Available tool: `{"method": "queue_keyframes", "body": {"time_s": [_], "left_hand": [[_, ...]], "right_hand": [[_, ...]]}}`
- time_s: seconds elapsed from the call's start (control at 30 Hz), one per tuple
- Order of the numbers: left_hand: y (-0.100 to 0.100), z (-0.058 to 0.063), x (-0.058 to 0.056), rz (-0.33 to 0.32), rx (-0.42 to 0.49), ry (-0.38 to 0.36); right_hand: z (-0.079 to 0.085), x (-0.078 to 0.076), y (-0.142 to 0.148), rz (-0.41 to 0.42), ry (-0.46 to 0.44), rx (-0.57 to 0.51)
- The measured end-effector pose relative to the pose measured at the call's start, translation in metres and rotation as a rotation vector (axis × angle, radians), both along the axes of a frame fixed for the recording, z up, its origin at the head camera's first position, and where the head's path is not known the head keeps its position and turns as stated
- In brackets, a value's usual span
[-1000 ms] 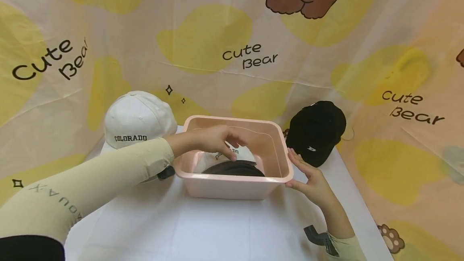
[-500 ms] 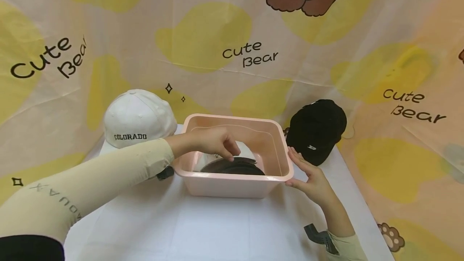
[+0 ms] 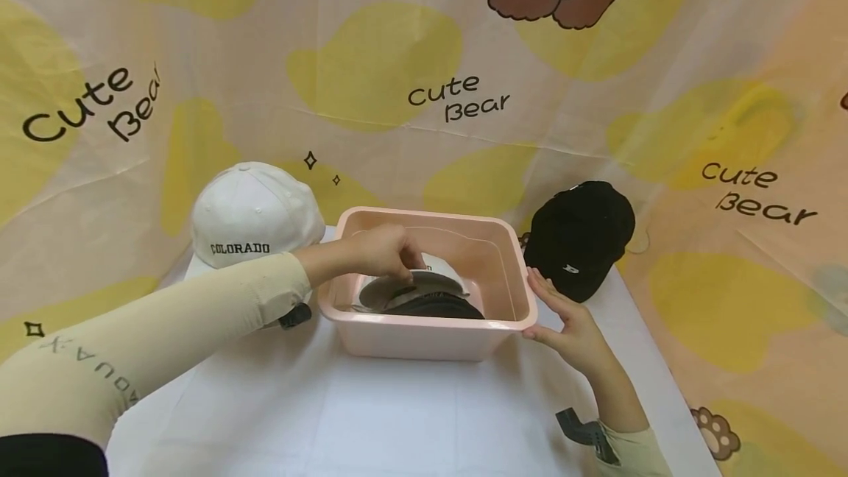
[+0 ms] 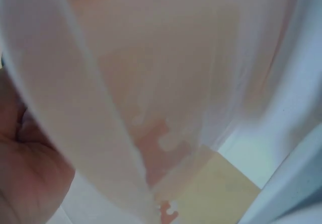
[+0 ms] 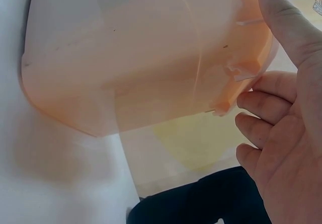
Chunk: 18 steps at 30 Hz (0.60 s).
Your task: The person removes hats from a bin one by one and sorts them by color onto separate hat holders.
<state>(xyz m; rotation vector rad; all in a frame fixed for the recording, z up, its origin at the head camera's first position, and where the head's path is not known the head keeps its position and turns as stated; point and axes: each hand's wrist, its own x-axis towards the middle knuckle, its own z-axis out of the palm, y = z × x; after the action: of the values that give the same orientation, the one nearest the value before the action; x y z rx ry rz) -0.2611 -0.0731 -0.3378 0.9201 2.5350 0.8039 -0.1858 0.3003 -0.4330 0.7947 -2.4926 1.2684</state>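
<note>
In the head view a pale pink plastic bin (image 3: 424,342) stands in the middle of the table. My left hand (image 3: 380,250) reaches over its left rim and pinches the grey-looking brim of a white cap (image 3: 440,266) with dark lettering. That brim is tilted up inside the bin. Under it shows a dark curved brim (image 3: 437,306), its lower part hidden by the front wall. My right hand (image 3: 573,330) touches the bin's right corner, thumb at the front and fingers along the side. The right wrist view shows its fingers against the bin wall (image 5: 151,58).
A white cap (image 3: 255,205) lettered COLORADO stands left of the bin, partly behind my left sleeve. A black cap (image 3: 581,234) sits at the right, just beyond my right fingers. The white table (image 3: 397,418) ends along its right side, with a patterned cloth (image 3: 371,65) behind.
My left hand has lowered from hovering above the caps and pinched a brim. The brim has risen and tilted, separating from the dark one below. My right hand stays put.
</note>
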Motion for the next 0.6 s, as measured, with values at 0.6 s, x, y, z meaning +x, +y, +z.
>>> {"method": "queue_keyframes", "body": {"time_s": [0.6], "left_hand": [[-0.022,0.038,-0.007,0.352,0.413,0.031]], "right_hand": [[0.000,0.000,0.000,0.021,-0.019,-0.015]]}}
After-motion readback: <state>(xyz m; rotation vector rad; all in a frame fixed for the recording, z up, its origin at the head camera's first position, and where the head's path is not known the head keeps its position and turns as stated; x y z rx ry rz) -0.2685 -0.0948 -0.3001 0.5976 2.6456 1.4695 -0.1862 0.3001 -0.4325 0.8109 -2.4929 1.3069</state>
